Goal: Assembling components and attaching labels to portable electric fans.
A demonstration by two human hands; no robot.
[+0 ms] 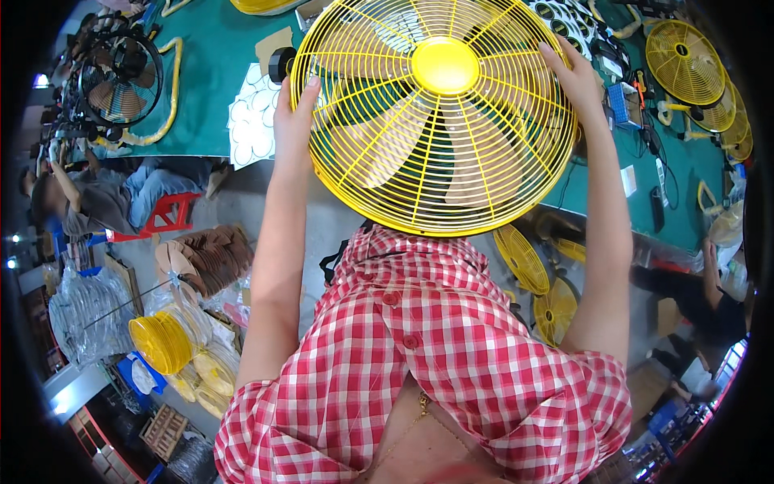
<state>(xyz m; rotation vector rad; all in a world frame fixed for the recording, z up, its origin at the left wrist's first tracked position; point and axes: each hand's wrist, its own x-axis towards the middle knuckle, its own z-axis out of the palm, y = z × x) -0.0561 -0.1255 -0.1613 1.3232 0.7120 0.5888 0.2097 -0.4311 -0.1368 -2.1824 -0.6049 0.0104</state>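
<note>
Gripping round yellow fan by its rim with part-curled fingers of left hand at nine o'clock and right hand at two, equally near, no long axis

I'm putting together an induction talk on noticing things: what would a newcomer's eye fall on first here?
First, probably the large yellow caged fan at top centre, held by its rim between the left hand and right hand. Next, the red-and-white checked shirt filling the lower middle. Then perhaps the black-guarded fan at the upper left, by the green tabletop.
</note>
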